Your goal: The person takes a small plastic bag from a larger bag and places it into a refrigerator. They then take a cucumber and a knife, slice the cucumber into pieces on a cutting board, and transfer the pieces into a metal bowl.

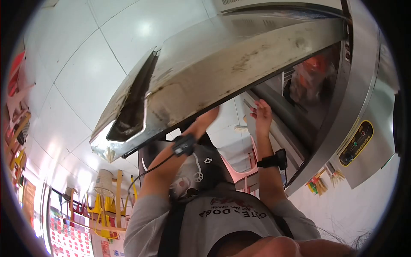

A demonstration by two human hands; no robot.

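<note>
A large, stained metal door [239,60] of a stainless steel cabinet, which looks like a fridge, stands open in front of me. My left hand [208,118] reaches to the door's lower edge; its fingers are hidden behind the door. To the right, my right hand [262,112] is raised by the cabinet's opening, its fingers apart and slightly bent with nothing visible in them. Inside the cabinet lies a clear plastic bag [310,79] with orange-red contents that I cannot make out.
A control panel [356,143] is on the cabinet's outer face at right. Yellow stools [104,214] and a white bucket [104,182] stand at lower left. A pink chair [239,172] is behind my right arm. White tiles [92,77] cover the floor.
</note>
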